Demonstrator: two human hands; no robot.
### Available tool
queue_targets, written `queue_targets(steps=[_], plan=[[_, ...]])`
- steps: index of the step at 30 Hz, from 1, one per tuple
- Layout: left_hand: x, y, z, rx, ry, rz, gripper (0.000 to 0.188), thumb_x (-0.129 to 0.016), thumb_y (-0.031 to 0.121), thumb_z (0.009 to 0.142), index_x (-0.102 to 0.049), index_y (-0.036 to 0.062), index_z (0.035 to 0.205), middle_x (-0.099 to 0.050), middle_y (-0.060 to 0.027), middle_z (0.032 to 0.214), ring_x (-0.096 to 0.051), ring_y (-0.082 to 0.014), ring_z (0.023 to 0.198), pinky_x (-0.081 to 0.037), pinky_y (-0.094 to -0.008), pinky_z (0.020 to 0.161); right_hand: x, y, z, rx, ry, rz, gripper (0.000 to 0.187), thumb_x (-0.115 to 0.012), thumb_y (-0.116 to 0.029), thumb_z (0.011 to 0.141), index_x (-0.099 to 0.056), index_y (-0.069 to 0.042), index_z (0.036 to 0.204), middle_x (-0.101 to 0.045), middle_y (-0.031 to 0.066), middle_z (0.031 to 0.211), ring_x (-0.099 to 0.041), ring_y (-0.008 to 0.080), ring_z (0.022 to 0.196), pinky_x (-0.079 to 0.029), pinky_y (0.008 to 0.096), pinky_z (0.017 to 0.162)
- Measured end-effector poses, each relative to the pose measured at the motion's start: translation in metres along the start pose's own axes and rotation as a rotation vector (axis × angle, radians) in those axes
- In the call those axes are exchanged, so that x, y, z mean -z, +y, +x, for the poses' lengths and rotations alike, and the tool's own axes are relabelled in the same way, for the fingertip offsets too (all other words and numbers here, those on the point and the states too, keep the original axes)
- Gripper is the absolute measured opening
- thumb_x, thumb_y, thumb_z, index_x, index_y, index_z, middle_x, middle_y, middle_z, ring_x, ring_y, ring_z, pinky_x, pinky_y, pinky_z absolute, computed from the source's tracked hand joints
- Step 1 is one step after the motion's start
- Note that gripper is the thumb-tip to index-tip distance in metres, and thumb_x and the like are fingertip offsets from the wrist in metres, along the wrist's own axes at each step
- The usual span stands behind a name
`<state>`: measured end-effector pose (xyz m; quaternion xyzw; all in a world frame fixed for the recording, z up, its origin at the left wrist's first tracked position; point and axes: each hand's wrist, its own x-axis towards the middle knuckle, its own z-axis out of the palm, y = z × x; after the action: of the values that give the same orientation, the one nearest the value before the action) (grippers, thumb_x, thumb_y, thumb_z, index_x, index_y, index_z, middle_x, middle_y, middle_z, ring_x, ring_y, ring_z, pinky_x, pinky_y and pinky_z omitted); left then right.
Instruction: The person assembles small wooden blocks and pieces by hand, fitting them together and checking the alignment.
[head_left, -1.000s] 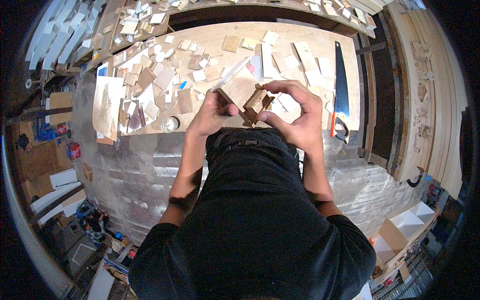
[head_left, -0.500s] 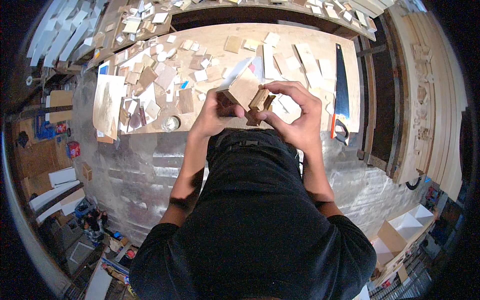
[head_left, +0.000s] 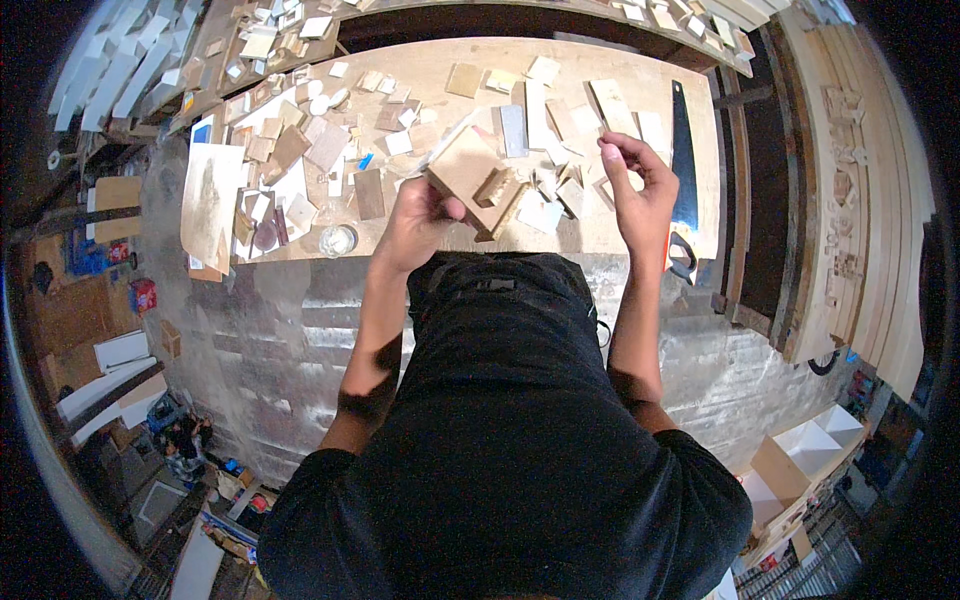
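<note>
My left hand [head_left: 412,225] grips a small wooden assembly [head_left: 465,165] at its left edge, thumb on the near side. The assembly is a square wooden board held tilted above the table's near edge. Small wood blocks [head_left: 495,187] sit on its lower right corner. To the right, apart from the assembly, my right hand [head_left: 645,185] is raised over the table. Its thumb and forefinger come together at the tips; whether something tiny lies between them is too small to make out. Just right of that hand lies a handsaw [head_left: 684,150] with a dark blade and an orange-and-black handle.
Wood offcuts [head_left: 325,145] and white pieces cover much of the worktable [head_left: 420,75]. A clear jar [head_left: 338,241] stands at its near left edge, beside a stained white panel [head_left: 213,195]. Long boards [head_left: 880,190] are stacked at right; another scrap-covered bench [head_left: 560,12] is beyond.
My right hand has let go of the block on the assembly and moved right, toward the saw. My left hand still holds the assembly, which has tilted and shifted slightly left.
</note>
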<state>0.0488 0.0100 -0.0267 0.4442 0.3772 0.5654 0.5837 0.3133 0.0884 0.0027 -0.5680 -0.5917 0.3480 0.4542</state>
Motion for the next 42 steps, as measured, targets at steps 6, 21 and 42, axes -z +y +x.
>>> queue_targets(steps=[6, 21, 42], plan=[[0.011, 0.007, -0.011, 0.072, 0.024, 0.012, 0.034, -0.066, 0.01, 0.094, -0.058, -0.0048, 0.124, -0.066, -0.0035, 0.109, -0.059, -0.0092, 0.096, -0.048, -0.0253, 0.086, -0.027, 0.127, -0.021, -0.125, -0.328, -0.434, 0.019, -0.071, -0.021, 0.081, -0.076, -0.008, 0.093, -0.072, 0.0161, 0.082, -0.07, 0.031, 0.07, -0.055, 0.0394, 0.069], [0.075, -0.013, -0.089, 0.257, 0.539, 0.379, 0.054, -0.065, 0.05, 0.093, -0.053, 0.0006, 0.112, -0.06, -0.0048, 0.107, -0.053, -0.0116, 0.099, -0.044, -0.0292, 0.092, -0.098, 0.212, -0.057, -0.114, -0.495, -0.717, 0.023, -0.074, -0.023, 0.078, -0.071, -0.014, 0.099, -0.071, 0.0099, 0.083, -0.069, 0.0324, 0.079, -0.055, 0.0426, 0.07], [0.094, 0.043, -0.059, 0.189, 0.267, 0.381, 0.04, -0.046, -0.01, 0.089, -0.057, -0.0026, 0.127, -0.062, -0.0065, 0.124, -0.054, -0.0119, 0.112, -0.041, -0.0296, 0.1, -0.166, 0.152, -0.034, -0.325, -0.813, 0.122, 0.026, -0.075, -0.008, 0.087, -0.071, 0.003, 0.109, -0.073, 0.0091, 0.088, -0.068, 0.014, 0.077, -0.054, 0.0288, 0.063]])
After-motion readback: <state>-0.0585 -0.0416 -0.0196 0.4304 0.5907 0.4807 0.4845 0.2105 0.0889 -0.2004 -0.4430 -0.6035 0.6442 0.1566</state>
